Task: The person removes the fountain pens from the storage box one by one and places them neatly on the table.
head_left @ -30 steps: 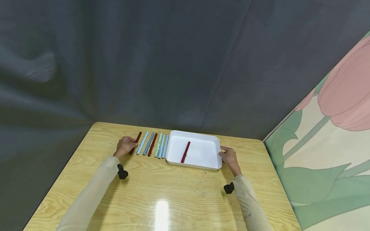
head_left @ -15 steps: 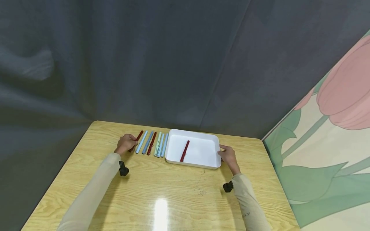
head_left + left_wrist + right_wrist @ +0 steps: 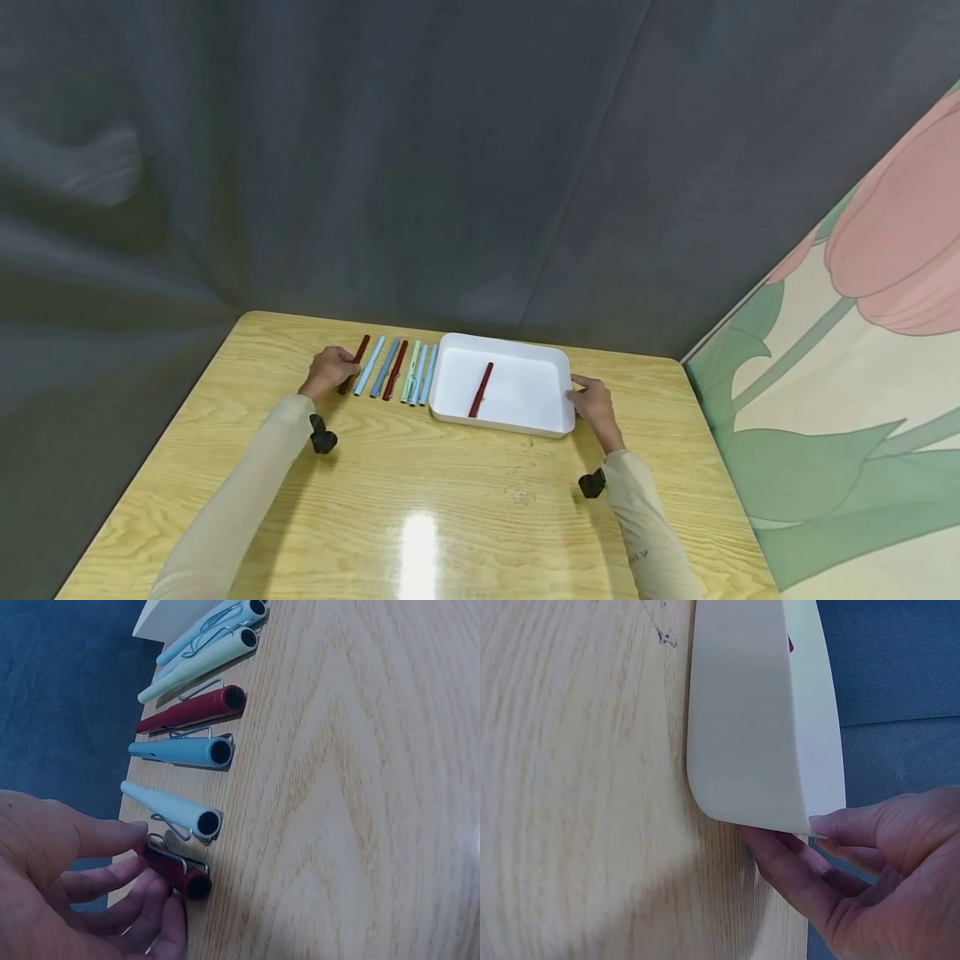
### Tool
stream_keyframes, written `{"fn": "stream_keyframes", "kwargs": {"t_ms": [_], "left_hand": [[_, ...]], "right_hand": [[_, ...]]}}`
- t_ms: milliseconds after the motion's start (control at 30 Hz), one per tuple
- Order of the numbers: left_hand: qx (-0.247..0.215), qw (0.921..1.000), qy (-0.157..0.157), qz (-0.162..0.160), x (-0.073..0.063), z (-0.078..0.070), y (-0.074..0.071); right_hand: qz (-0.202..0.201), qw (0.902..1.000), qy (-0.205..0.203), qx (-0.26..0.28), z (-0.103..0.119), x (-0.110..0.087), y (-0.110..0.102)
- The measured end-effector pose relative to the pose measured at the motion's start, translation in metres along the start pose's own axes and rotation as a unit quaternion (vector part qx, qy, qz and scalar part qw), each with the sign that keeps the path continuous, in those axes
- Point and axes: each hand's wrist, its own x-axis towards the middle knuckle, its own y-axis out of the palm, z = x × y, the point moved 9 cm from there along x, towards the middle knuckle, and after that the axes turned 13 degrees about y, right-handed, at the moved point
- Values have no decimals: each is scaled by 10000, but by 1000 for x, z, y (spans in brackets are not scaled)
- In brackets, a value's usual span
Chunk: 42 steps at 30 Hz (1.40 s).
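My left hand (image 3: 326, 372) pinches a dark red pen (image 3: 174, 871) between thumb and fingers at the left end of a row. That pen lies on the wooden table, its clip facing the thumb. Beside it, a small gap away, is a light blue pen (image 3: 176, 810). Further along come a darker blue pen (image 3: 184, 751), another dark red pen (image 3: 191, 711) and a pale green pen (image 3: 199, 666). My right hand (image 3: 593, 403) grips the right end of a white tray (image 3: 532, 392), thumb at the rim, fingers below. One dark red pen (image 3: 482, 390) lies inside the tray.
More light blue pens (image 3: 428, 377) lie between the pale green one and the tray's left side. A dark curtain (image 3: 450, 167) hangs behind the table's (image 3: 360, 500) far edge. At the right stands a wall panel (image 3: 825, 467) with a flower print.
My left hand has shifted the dark red pen slightly right, closer to the light blue pen. The right hand and the tray stay in place; the head view has moved a little.
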Motion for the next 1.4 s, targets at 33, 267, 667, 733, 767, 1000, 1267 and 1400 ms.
{"fn": "stream_keyframes", "kwargs": {"t_ms": [33, 267, 667, 733, 767, 1000, 1267, 1400], "left_hand": [[31, 10000, 17, 56, 0, -1, 1], [150, 9993, -44, 335, 2, -16, 12], [-576, 9902, 1107, -623, 16, -57, 22], [-776, 9864, 1314, -616, 16, -64, 27], [-854, 9847, 1402, -590, 16, -68, 30], [-1090, 9763, 1817, -432, 14, -92, 47], [-1403, 9604, 2397, -219, 15, -107, 71], [-1587, 9536, 2553, -152, 16, -113, 81]], "right_hand": [[6, 10000, 9, 4, -1, 1, 0], [8, 10000, 48, -18, -3, 1, -1], [-97, 9999, -56, -92, 0, 2, 1], [-108, 9998, -50, -142, -1, 3, 1], [-106, 9998, -49, -160, 0, 3, 2], [-104, 9998, -24, -143, 4, 1, 5], [-143, 9997, -26, -214, 5, -1, 5], [-147, 9997, -30, -184, 5, 0, 4]]}}
